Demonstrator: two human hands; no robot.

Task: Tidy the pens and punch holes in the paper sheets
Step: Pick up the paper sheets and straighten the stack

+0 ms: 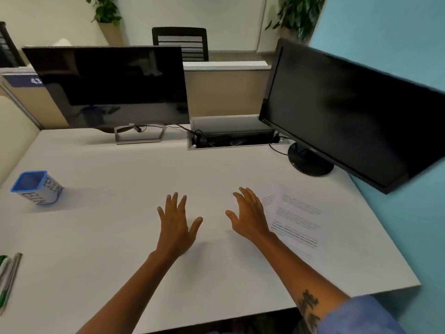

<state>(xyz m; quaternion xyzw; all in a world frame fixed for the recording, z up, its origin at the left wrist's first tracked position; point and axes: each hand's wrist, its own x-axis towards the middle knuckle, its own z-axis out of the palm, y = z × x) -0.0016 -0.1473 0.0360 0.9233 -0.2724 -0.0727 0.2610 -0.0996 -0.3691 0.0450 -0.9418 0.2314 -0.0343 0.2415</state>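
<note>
Two empty hands held out, fingers spread, above a white office desk (120,237).

The left hand (177,222) and the right hand (250,216) are both open, gripping nothing; the right one sits over the left edge of the printed paper sheets (297,219), which lie on the desk's right side. At the near left edge lie the pens (7,278), partly cut off by the frame. Further back on the left stands a blue-rimmed pen holder (36,188) marked "BIN", well apart from the pens. At the far edge stand two dark monitors, left (110,85) and right (349,116), with a cable tray (231,136) between them.
</note>
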